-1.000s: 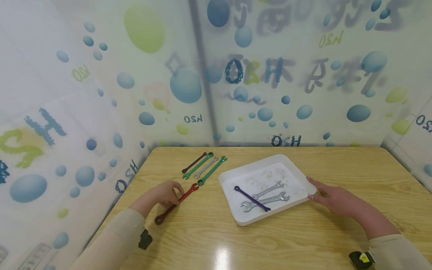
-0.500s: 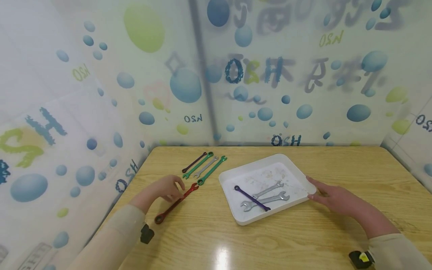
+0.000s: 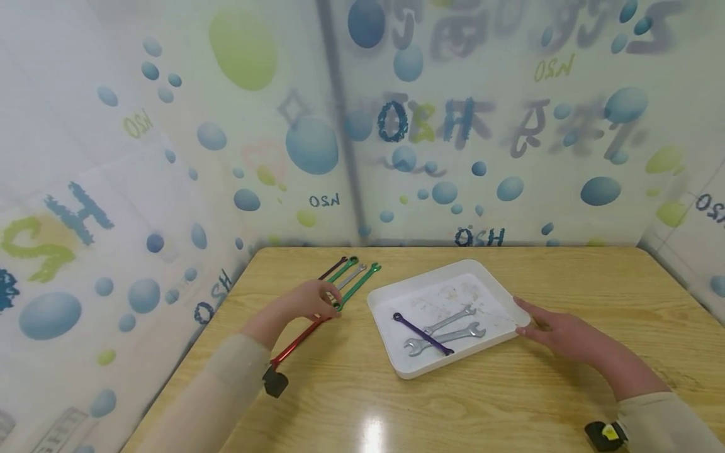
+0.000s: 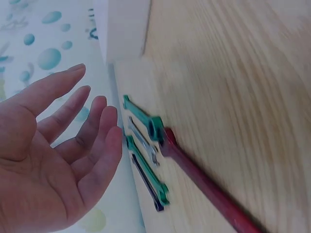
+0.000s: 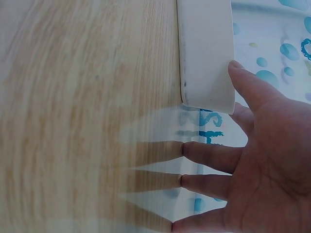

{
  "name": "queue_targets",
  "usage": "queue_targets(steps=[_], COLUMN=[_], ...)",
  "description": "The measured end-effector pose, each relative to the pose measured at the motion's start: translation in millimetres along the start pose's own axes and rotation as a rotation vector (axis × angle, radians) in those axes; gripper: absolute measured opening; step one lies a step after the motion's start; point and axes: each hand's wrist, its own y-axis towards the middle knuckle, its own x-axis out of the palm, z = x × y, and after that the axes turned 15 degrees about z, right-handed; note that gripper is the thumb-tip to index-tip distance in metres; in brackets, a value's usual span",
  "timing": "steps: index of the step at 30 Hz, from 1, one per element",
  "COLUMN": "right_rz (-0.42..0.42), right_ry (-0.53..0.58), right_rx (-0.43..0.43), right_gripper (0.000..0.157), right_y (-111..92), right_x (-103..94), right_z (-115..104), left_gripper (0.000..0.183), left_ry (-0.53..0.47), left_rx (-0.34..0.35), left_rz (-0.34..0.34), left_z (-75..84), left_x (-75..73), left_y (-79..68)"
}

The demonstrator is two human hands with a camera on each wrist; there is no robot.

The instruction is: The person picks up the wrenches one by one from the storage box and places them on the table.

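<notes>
My left hand (image 3: 303,303) hovers over the wrenches at the table's left, fingers loosely bent and holding nothing. Beneath it lies a red wrench (image 3: 293,345), its far end hidden by the hand. Close by are a green ratchet wrench (image 3: 365,282), a small silver wrench (image 3: 352,275), a second green wrench (image 4: 148,164) and a dark thin wrench (image 4: 145,179). My right hand (image 3: 566,335) holds the corner of a white tray (image 3: 391,352) between thumb and forefinger, its other fingers spread with tips at the tabletop. In the tray, a purple wrench (image 3: 421,332) crosses two silver open-ended wrenches (image 3: 461,331).
The wooden table (image 3: 340,402) reaches back to a wall covering (image 3: 430,157) printed with blue and green bubbles. A similar covering runs along the left side. Bare wood lies around the tray.
My left hand has come away from the red wrench and moved forward and right, over the near ends of the green and silver wrenches. The right hand and tray stay put.
</notes>
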Motion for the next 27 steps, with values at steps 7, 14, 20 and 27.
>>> queue_targets(steps=[7, 14, 20, 27], right_rz=[0.002, 0.001, 0.003, 0.005], right_ry=[-0.009, 0.005, 0.008, 0.019], right_rx=[-0.003, 0.007, 0.008, 0.009], right_gripper=[0.082, 0.083, 0.083, 0.083], right_y=[0.7, 0.0, -0.9, -1.1], right_x=[0.6, 2.0, 1.9, 2.8], right_z=[0.4, 0.9, 0.8, -0.3], left_gripper=[0.026, 0.023, 0.024, 0.022], left_ry=[-0.001, -0.034, -0.017, 0.021], left_rx=[0.069, 0.115, 0.200, 0.212], left_rz=[-0.011, -0.027, -0.074, -0.127], left_z=[25.9, 53.6, 73.5, 96.4], left_x=[16.8, 36.1, 61.4, 79.7], left_y=[11.6, 18.4, 28.6, 39.6])
